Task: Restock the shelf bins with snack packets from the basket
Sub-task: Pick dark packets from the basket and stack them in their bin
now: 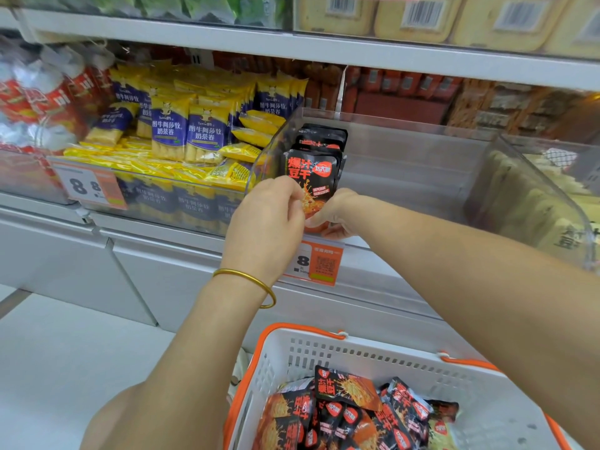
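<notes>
Left hand (268,211) and right hand (336,217) both pinch the lower end of the front tofu snack packet (311,175), upright in the clear shelf bin's (409,157) near left corner, where the unbraced row could topple rightward once released.

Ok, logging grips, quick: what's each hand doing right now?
Left hand: pinching the front black packet.
Right hand: gripping that packet's lower edge.

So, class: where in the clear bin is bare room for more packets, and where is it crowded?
Free: the clear plastic bin, from the row of black and red snack packets across to its right wall. Crowded: its left end, where the left hand and right hand hold the front packet.
</notes>
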### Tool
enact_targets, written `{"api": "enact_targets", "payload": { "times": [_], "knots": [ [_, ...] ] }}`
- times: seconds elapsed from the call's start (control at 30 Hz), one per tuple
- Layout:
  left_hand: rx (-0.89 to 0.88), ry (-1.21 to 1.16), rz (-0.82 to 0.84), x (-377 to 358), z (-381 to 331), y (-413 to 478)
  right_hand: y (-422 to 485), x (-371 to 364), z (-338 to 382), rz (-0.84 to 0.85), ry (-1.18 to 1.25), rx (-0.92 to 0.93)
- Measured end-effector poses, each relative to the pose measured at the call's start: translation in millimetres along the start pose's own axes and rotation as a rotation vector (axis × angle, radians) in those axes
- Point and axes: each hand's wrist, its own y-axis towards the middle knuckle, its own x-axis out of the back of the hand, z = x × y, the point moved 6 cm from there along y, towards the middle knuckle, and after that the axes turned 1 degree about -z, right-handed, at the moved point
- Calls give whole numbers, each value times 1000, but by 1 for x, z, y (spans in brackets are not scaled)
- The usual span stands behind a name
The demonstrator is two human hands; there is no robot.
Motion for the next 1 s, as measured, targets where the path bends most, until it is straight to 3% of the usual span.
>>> {"api": "enact_targets", "payload": {
  "times": [0.4,0.6,0.77,0.83,0.9,1.0],
  "knots": [
    [-29,-11,-18,1,-1,0,3,-2,-4,23,-32,-12],
    [-99,-79,-119,6,-1,-1,-6,3,0,29,-106,4],
    [-209,-184,-262,34,-20,-14,-63,56,27,-169,-300,288],
    [-186,-350,-145,34,-34,-23,-112,82,25,-260,-226,449],
    [-147,-446,148,14,-45,-44,-160,91,3,-214,-87,561],
    [-183,-131,670,-40,-43,-91,-184,61,-68,83,-5,485]
  ]
}}
